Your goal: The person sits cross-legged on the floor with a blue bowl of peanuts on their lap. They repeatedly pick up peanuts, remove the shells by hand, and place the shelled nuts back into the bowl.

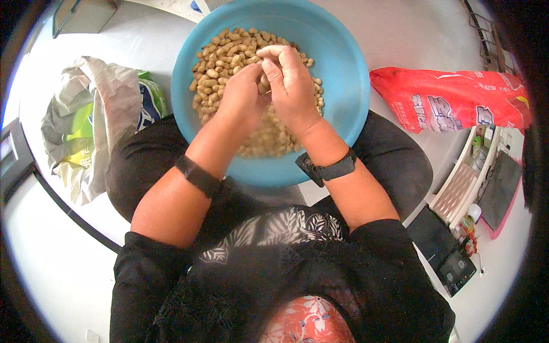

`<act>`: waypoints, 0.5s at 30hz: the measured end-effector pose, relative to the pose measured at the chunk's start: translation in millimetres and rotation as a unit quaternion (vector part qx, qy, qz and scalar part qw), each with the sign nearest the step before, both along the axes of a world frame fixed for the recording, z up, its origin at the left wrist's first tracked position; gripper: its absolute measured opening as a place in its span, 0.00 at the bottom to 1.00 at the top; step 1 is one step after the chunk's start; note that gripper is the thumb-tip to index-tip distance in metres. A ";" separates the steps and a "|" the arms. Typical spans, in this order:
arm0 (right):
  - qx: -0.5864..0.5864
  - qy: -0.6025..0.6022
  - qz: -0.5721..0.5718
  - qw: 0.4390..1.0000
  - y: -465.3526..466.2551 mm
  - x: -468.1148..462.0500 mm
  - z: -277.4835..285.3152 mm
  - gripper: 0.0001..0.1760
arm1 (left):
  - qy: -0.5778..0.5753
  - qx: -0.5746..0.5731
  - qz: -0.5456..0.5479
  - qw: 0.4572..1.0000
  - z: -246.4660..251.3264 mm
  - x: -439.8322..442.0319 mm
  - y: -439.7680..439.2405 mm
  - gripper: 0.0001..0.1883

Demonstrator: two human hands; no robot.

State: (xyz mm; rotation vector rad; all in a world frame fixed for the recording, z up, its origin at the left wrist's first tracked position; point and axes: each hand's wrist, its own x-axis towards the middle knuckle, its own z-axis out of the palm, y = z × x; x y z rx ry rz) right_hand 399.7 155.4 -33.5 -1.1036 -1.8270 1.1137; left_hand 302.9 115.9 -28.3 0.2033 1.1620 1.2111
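Note:
A wide blue plastic basin (339, 115) sits between my knees. Unshelled peanuts (210, 81) cover much of its bottom, heaped towards the left and far side. Over its middle my left hand (243, 92) and my right hand (291, 83) meet with fingers curled inward. A peanut pod (263, 85) shows in the gap between them, pinched by the fingertips of both. My fingers hide part of the pod, so whether its shell is cracked cannot be made out. Below the hands, the near peanuts look blurred.
To the left stands a crumpled woven sack (98, 111) with green and white print. A red printed plastic bag (450, 98) lies on the right. Beyond my right leg are a white shelf unit (459, 188) and a dark screen (456, 272). My black-trousered legs (394, 158) flank the basin.

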 end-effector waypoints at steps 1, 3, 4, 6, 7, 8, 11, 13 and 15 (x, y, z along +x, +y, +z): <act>0.005 0.008 -0.007 1.000 3.4 0.8 -6.1 0.07 | -0.033 -0.033 0.027 0.999 0.5 0.2 0.7 0.10; 0.024 0.038 -0.016 0.999 13.5 1.2 -23.9 0.06 | -0.049 -0.069 0.059 0.995 1.2 1.0 0.7 0.09; -0.068 0.029 -0.035 0.997 19.9 5.8 -34.0 0.07 | -0.034 -0.073 0.064 0.995 1.6 1.8 0.4 0.10; -0.165 -0.032 -0.068 0.983 36.0 16.0 -58.8 0.07 | -0.014 -0.095 0.055 0.994 2.0 0.7 0.5 0.10; -0.205 -0.051 -0.076 0.974 44.7 23.3 -72.0 0.08 | -0.022 -0.076 0.067 0.995 2.2 1.0 0.7 0.10; -0.182 -0.147 -0.064 0.970 53.9 33.5 -84.8 0.09 | -0.026 -0.072 0.079 0.994 2.5 2.7 0.8 0.09; -0.135 -0.274 -0.045 0.951 77.2 59.7 -121.7 0.15 | -0.044 -0.058 0.097 0.993 4.8 4.3 0.7 0.09; -0.120 -0.340 -0.025 0.932 89.4 72.3 -140.6 0.20 | -0.059 -0.054 0.104 0.991 6.3 4.5 0.6 0.09; -0.124 -0.359 -0.015 0.925 95.6 71.5 -156.1 0.26 | -0.079 -0.049 0.112 0.989 7.9 4.4 -1.3 0.09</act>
